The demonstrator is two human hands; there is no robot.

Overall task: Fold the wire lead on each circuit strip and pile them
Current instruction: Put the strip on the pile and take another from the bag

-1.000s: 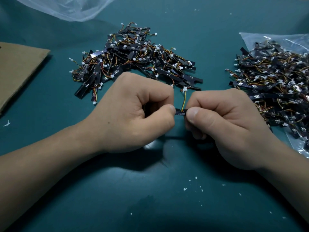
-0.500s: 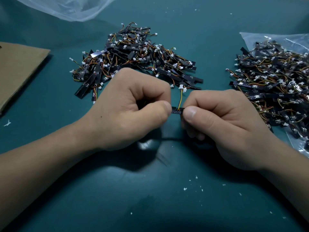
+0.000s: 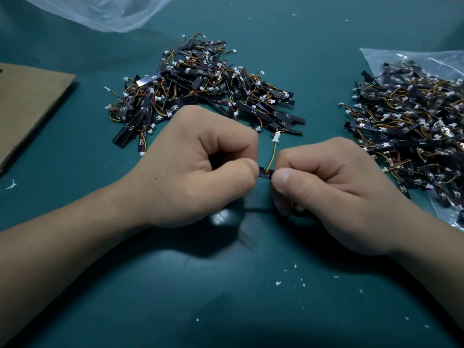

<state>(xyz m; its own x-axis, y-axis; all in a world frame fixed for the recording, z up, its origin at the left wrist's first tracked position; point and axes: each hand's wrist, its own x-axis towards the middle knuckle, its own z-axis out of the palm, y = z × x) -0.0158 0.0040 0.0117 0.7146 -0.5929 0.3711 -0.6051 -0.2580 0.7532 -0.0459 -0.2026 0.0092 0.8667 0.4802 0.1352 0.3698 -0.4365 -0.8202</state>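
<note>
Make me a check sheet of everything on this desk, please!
Surface: teal mat.
Job's things: one strip between the hands; middle pile on the mat; right pile lying on the right bag.
Clutter: white crumbs near the front; cardboard at the left; top bag, clear, at the far edge.
Hands: left hand and right hand each pinch an end of the strip.
Cables: the strip's lead points away toward the middle pile, with a white plug at its tip.
Surroundings: nothing seen.
</note>
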